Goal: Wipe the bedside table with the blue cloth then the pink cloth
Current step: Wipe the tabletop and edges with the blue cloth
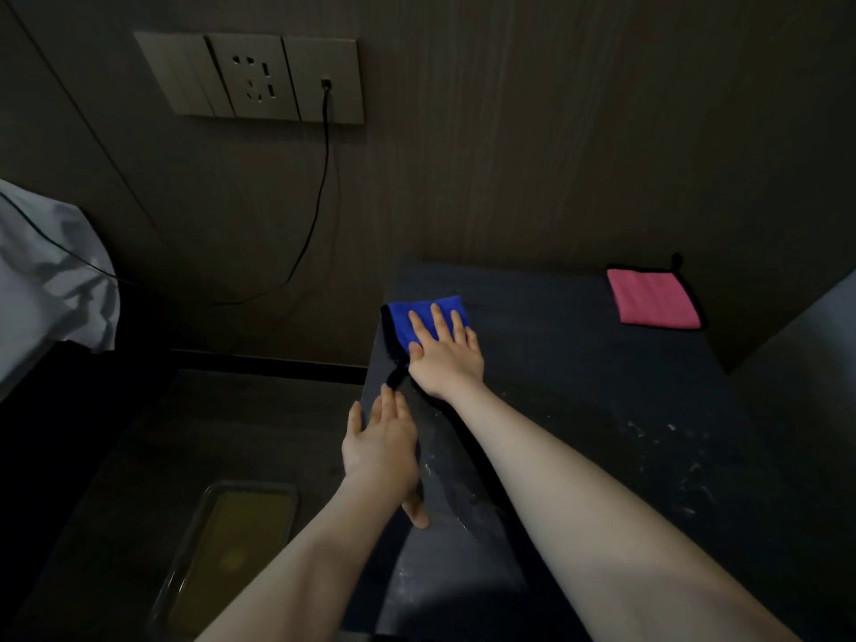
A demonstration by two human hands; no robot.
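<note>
Blue cloth [419, 322], edged in black, lies flat at the far left corner of the dark bedside table [579, 410], while the pink cloth [655, 298], also black-trimmed, sits folded at the far right corner; no writing is legible anywhere. Left hand [380, 444] rests open-palmed against the table's left edge, holding nothing, and right hand [447, 354] presses flat, fingers spread, on the blue cloth.

A cable [319, 196] hangs plugged into the wall socket panel [252, 76].

Probably bedroom: white bedding [51, 271] at left, dark bedside table [579, 386], wall socket panel [252, 76].
</note>
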